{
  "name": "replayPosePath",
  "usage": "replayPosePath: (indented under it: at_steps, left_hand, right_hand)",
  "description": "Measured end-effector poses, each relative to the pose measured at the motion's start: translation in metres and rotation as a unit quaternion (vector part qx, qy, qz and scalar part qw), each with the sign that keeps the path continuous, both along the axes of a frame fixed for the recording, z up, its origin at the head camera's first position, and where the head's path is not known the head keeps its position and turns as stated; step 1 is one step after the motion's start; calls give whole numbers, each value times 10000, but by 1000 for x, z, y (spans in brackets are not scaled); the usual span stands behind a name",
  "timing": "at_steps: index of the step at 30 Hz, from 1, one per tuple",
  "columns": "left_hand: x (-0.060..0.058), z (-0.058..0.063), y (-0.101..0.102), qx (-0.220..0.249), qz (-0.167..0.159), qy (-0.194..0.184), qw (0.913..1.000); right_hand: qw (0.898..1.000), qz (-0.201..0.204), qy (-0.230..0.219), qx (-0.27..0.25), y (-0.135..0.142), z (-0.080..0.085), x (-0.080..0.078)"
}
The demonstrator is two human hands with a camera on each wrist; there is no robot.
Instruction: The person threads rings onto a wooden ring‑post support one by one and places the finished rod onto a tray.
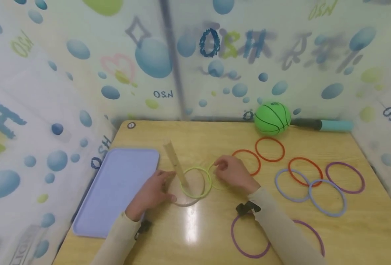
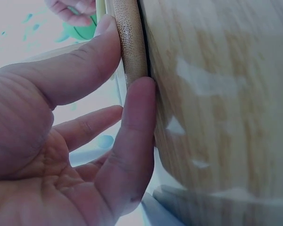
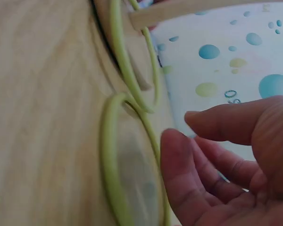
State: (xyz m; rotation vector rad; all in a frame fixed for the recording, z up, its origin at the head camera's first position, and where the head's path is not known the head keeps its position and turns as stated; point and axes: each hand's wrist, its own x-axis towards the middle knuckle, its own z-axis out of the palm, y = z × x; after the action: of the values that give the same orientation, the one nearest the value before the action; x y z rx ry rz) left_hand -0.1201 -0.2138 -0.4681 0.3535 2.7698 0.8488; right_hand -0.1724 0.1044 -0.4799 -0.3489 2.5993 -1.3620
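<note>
left hand (image 1: pixel 153 193): thumb and finger pinch round bamboo base (image 2: pixel 132 42) of wooden peg (image 1: pixel 175 162) mid-tabletop (image 1: pixel 215 228) | right hand (image 1: pixel 233 173): fingers loosely curled over thin yellow-green ring (image 3: pixel 111 160) beside two ringing peg | lavender tray (image 1: pixel 115 191) left | orange, purple rings (image 1: pixel 344 177), green ball (image 1: pixel 272 118) right

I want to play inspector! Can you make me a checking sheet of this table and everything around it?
Surface: wooden table, shiny glare near the front.
Job's things: peg stand with green rings round it; another green ring lies beside them.
Clutter: orange rings, purple rings, lilac tray, green ball, a teal-handled tool.
Grips: left hand pinches the stand's base; right hand at the loose ring, fingers relaxed.
Cables: nothing seen.
Surroundings: bubble-print walls.
</note>
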Motion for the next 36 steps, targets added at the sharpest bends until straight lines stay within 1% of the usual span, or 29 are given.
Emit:
replayPosePath:
  at_steps: [2, 5, 9, 14, 18, 20, 23, 27, 30, 32, 36]
  left_hand:
    - [0, 0, 1, -36, 18, -36, 10000]
    - [1, 0, 1, -96, 15, -28, 9999]
    - [1, 0, 1, -135, -21, 5, 9999]
    - [0, -1, 2, -150, -34, -7, 9999]
    - [0, -1, 2, -154, -24, -21, 9999]
    - [0, -1, 2, -159, -45, 11, 9999]
    - [1, -1, 1, -128, -59, 20, 9999]
    - [1, 0, 2, -133, -48, -1, 9999]
    - [1, 2, 2, -175, -29, -14, 9998]
    - [2, 3, 3, -201, -14, -31, 9998]
    - [3, 4, 3, -189, -41, -37, 9998]
  right_hand:
    - [9997, -14, 245, 46, 5, 1, -5]
    - [9991, 21, 402, 93, 10, 1, -14]
    - [9982, 98, 540, 257, 14, -4, -24]
    - [9951, 251, 749, 596, 13, -6, -28]
    - [9882, 340, 1073, 1036, 9, -6, -29]
    - [9849, 346, 1124, 1271, 8, -6, -29]
    - [9806, 411, 1059, 1598, 7, -5, -29]
    - [9746, 724, 1054, 1837, 11, -3, -28]
    - [9714, 1005, 1119, 1837, 15, -2, -27]
    - [9712, 1135, 1087, 1790, 19, -3, -27]
    - [9724, 1212, 1026, 1712, 27, -3, -28]
